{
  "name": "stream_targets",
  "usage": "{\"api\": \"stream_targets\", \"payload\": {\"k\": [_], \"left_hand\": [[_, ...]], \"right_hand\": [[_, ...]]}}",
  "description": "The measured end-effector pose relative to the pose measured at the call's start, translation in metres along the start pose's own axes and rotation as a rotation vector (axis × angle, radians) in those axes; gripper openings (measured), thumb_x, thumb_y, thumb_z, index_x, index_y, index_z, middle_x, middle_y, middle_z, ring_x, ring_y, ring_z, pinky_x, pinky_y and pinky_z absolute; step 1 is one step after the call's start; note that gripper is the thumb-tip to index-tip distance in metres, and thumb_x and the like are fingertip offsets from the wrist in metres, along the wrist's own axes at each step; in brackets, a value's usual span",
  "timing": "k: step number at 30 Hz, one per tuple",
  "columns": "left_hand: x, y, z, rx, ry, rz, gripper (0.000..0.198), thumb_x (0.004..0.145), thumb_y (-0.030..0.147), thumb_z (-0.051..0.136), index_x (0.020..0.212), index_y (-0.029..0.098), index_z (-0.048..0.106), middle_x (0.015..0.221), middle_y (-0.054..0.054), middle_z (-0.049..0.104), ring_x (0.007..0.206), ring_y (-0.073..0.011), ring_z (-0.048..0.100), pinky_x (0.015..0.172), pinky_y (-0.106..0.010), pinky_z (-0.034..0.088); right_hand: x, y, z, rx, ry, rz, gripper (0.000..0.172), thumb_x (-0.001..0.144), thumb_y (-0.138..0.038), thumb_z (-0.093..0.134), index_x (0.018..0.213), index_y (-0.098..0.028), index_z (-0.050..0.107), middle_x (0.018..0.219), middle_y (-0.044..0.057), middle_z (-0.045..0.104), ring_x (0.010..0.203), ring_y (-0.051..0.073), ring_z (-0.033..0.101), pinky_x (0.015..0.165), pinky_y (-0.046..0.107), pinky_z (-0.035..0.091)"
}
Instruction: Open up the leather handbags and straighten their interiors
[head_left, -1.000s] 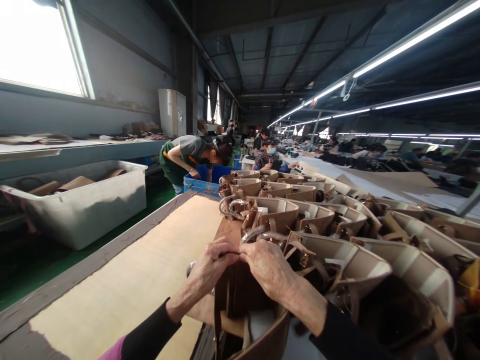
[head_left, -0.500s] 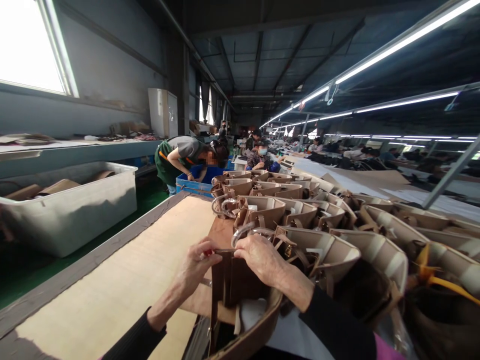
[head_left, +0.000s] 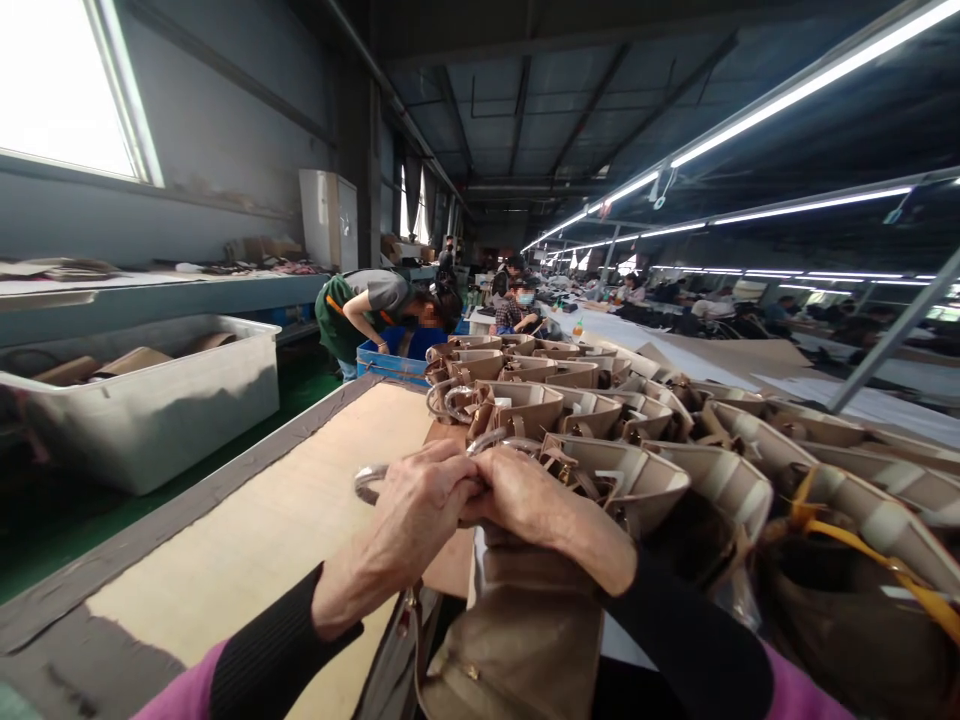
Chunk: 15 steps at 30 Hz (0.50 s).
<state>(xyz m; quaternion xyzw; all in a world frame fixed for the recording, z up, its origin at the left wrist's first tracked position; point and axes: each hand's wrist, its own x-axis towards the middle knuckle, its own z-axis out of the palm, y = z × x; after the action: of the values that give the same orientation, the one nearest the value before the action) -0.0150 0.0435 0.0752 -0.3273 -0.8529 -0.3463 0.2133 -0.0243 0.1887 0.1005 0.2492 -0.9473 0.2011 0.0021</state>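
Note:
A brown handbag (head_left: pixel 517 630) stands upright at the near edge of the table, its top under my two hands. My left hand (head_left: pixel 424 510) is closed at the bag's upper edge, and its fingertips meet those of my right hand. Past the left knuckles sticks out a plastic-wrapped handle (head_left: pixel 367 484). My right hand (head_left: pixel 529 500) is closed on the bag's top from the other side. What exactly the fingertips pinch is hidden behind the knuckles. A strap with a small metal fitting (head_left: pixel 409 610) hangs at the bag's left side.
Rows of similar open-topped bags (head_left: pixel 517 408) fill the table ahead and to the right, one with a yellow strap (head_left: pixel 847 535). A pale board (head_left: pixel 300 500) lies at left. Beyond stands a white bin (head_left: pixel 202 420). A co-worker (head_left: pixel 367 310) bends over a blue crate (head_left: pixel 394 366).
My hands have come together over the bag's top; before, they were apart, pinching its edge. The bag has turned, its broad front now showing, and a wrapped handle appears at my left hand.

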Motion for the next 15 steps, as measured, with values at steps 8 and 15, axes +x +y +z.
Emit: {"api": "stream_targets", "payload": {"k": [8,15], "left_hand": [[-0.033,-0.016,-0.061,0.191,0.670,-0.001,0.009,0.084,0.023,0.055,0.089,0.020,0.062,0.092,-0.003,0.062,0.085,-0.0155,0.056,0.082,-0.028,0.044],[-0.021,-0.109,-0.016,-0.524,-0.277,-0.761,0.065,0.056,0.040,0.074,0.112,0.014,0.053,0.111,-0.011,0.060,0.099,-0.0231,0.058,0.079,-0.029,0.047]], "right_hand": [[-0.035,0.048,0.008,0.805,0.539,0.133,0.038,0.069,-0.037,0.070,0.101,-0.017,0.070,0.103,0.006,0.069,0.099,0.026,0.061,0.092,0.038,0.042],[-0.061,0.080,0.071,1.220,0.787,0.331,0.053,0.067,-0.054,0.071,0.106,-0.017,0.068,0.101,0.011,0.070,0.099,0.032,0.062,0.087,0.045,0.048]]}}
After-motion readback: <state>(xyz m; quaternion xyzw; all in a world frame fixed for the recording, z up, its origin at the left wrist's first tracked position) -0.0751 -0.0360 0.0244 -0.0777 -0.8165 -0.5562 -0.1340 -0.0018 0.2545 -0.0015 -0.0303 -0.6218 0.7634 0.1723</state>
